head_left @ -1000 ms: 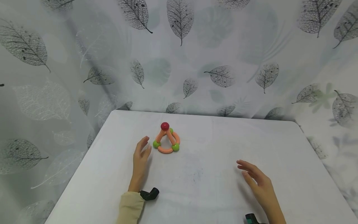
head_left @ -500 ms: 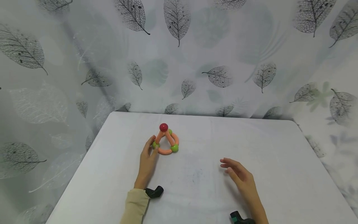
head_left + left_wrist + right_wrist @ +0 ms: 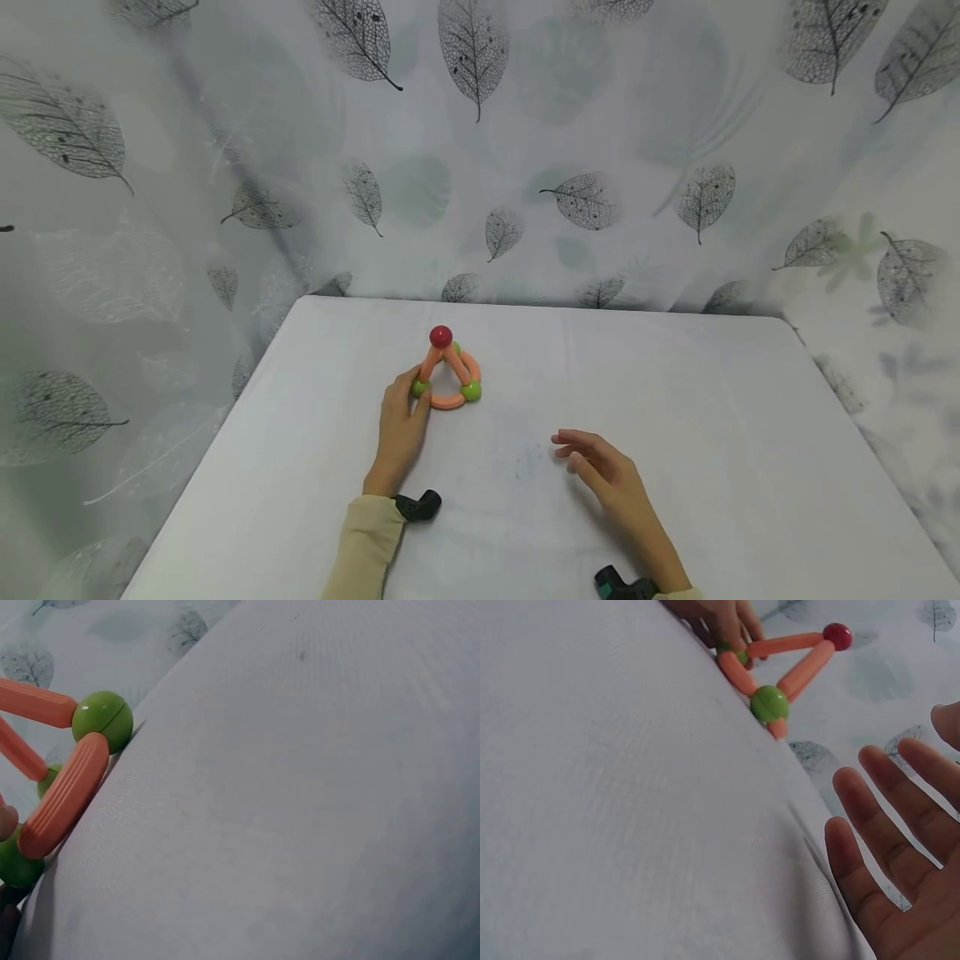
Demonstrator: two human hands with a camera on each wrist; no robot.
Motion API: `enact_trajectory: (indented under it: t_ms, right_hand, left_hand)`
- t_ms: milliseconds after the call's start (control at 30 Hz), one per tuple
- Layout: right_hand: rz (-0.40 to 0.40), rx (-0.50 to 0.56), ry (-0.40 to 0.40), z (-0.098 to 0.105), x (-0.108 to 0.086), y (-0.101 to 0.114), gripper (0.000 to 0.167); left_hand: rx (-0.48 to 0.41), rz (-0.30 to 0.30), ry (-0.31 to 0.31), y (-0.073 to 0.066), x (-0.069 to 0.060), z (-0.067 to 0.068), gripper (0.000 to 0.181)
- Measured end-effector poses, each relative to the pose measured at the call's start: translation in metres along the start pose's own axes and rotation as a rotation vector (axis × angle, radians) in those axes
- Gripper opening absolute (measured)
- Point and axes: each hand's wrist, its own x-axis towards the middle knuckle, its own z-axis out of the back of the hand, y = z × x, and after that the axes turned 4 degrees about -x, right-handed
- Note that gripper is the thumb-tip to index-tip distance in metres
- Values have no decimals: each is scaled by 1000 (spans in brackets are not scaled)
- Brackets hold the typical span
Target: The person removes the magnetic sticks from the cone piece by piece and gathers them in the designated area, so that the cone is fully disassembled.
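A toy frame of orange rods (image 3: 447,402) with green balls and a red ball (image 3: 441,337) on top stands toward the back left of the table. My left hand (image 3: 401,425) pinches its left green ball between thumb and fingers. In the left wrist view an orange curved rod (image 3: 67,799) and a green ball (image 3: 103,720) show at the left, with a fingertip at the edge. My right hand (image 3: 609,479) is held apart from the toy, to its lower right, fingers spread and loosely bent, holding nothing; the right wrist view shows its palm (image 3: 915,900).
The toy rests on a white-covered table (image 3: 712,400). Behind and beside it hangs a pale curtain with a leaf print (image 3: 585,200). A black wrist device (image 3: 418,506) is on the left wrist, another (image 3: 626,585) on the right.
My left hand has moved right and closed on the toy's left green ball. My right hand has moved left across the table, nearer the toy. The toy stands about where it was.
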Motion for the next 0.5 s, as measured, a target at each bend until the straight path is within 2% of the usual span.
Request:
enact_trajectory:
  t_ms: [233,500]
  right_hand:
    - [0,-7,23,-4,-3,1,33]
    - [39,3,28,-6,-2,-1,32]
  left_hand:
    - [18,32,15,-2,-5,0,43]
    - [67,-62,-6,0,-5,0,37]
